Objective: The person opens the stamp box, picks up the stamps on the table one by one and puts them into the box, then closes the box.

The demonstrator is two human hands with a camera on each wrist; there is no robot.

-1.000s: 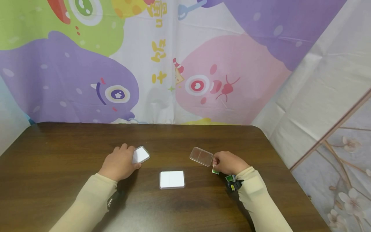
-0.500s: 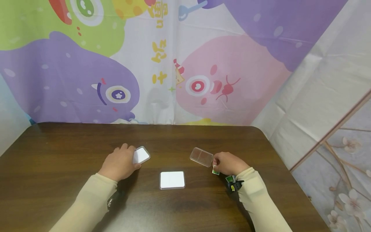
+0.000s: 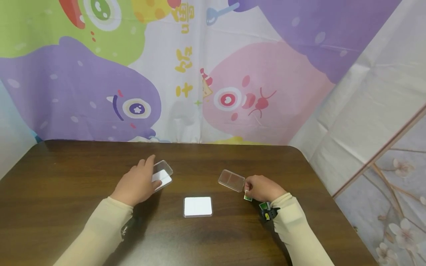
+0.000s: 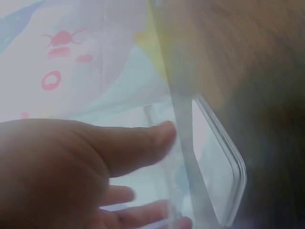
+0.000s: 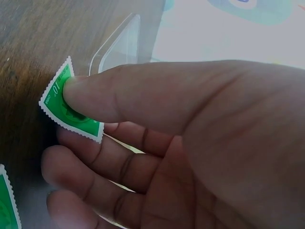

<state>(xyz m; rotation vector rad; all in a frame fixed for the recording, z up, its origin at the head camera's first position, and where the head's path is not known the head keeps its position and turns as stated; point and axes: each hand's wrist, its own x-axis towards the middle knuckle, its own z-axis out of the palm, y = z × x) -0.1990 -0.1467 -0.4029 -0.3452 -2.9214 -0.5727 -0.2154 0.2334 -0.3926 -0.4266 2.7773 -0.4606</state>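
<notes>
My left hand (image 3: 134,183) pinches a clear plastic lid (image 3: 163,167) between thumb and fingers. The lid stands raised and tilted at the far side of a small case with a white insert (image 3: 163,178); this case (image 4: 221,167) also shows in the left wrist view. My right hand (image 3: 264,187) holds a green postage stamp (image 5: 86,121) with a perforated white border, the thumb pressing on its face. Ahead of that hand lies an empty-looking clear plastic cover (image 3: 231,180). Between the hands sits another clear case with a white insert (image 3: 198,206).
A second green stamp (image 3: 263,205) lies near the right wrist, partly hidden by a dark wrist device (image 3: 269,213). The brown wooden table (image 3: 196,244) ends at a cartoon-printed cloth (image 3: 186,122). Flower-patterned cloth (image 3: 399,207) hangs on the right.
The clear lid at my left hand has come up off its case and tilts away. My left fingers have spread a little. The right hand keeps the stamp in place.
</notes>
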